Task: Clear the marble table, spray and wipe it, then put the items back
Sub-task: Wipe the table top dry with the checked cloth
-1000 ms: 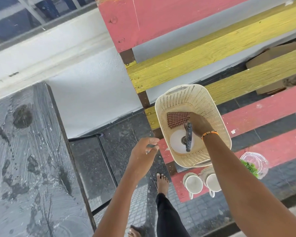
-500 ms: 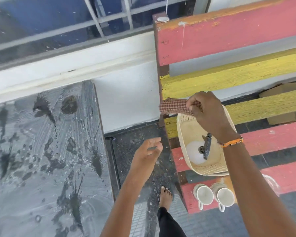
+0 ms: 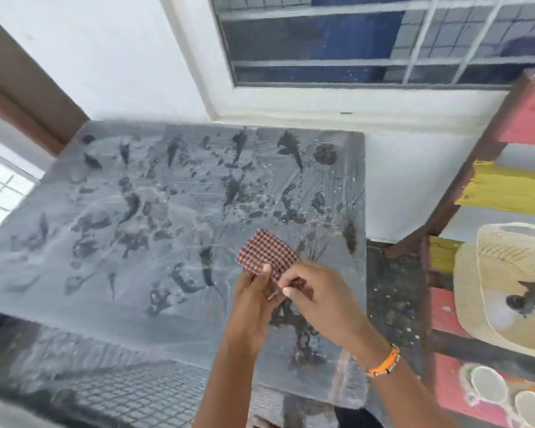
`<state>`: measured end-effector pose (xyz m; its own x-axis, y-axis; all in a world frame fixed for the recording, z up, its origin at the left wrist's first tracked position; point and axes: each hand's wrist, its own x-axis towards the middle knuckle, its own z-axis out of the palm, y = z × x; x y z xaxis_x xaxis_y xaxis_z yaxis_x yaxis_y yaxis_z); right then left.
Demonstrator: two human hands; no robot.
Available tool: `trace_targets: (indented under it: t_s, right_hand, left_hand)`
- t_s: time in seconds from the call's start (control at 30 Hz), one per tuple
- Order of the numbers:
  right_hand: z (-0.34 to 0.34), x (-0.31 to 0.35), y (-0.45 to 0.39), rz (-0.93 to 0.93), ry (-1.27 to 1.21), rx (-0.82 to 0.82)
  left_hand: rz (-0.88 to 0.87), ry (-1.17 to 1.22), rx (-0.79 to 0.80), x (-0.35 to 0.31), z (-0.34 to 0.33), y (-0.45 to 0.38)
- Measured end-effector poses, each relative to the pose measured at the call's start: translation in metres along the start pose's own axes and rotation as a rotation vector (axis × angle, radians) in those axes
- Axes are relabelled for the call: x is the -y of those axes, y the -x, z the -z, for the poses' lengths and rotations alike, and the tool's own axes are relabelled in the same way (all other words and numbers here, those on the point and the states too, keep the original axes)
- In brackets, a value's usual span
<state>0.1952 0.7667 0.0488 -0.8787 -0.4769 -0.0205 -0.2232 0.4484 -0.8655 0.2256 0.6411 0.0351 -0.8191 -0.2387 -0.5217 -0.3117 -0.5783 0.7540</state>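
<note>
The bench (image 3: 173,217) is a grey marble slab, its top covered with wet streaks and dark splash marks; no object rests flat on it. To the right of the bench stands a painted slatted seat (image 3: 507,186) with red and yellow boards. On the seat lie a cream basket (image 3: 476,273) and, nearer the camera than the basket, two white cups (image 3: 504,396) side by side.

Both the left hand (image 3: 254,291) and right hand (image 3: 318,291) pinch a checked cloth (image 3: 267,253) above the wet marble table (image 3: 105,242).
</note>
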Motion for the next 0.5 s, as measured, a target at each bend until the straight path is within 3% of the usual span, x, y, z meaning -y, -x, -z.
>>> trace_targets:
  t_s: [0.17, 0.33, 0.5]
  right_hand:
    - [-0.087, 0.058, -0.013, 0.002, -0.013, -0.201]
    - [-0.163, 0.116, -0.032, -0.085, -0.105, 0.094]
    - [-0.227, 0.157, -0.043, 0.015, 0.007, 0.099]
  left_hand:
    - [-0.083, -0.047, -0.057, -0.045, 0.108, 0.043]
    - [-0.145, -0.160, -0.120, -0.072, 0.189, 0.077]
    - [-0.236, -0.115, -0.230, -0.103, 0.244, 0.090]
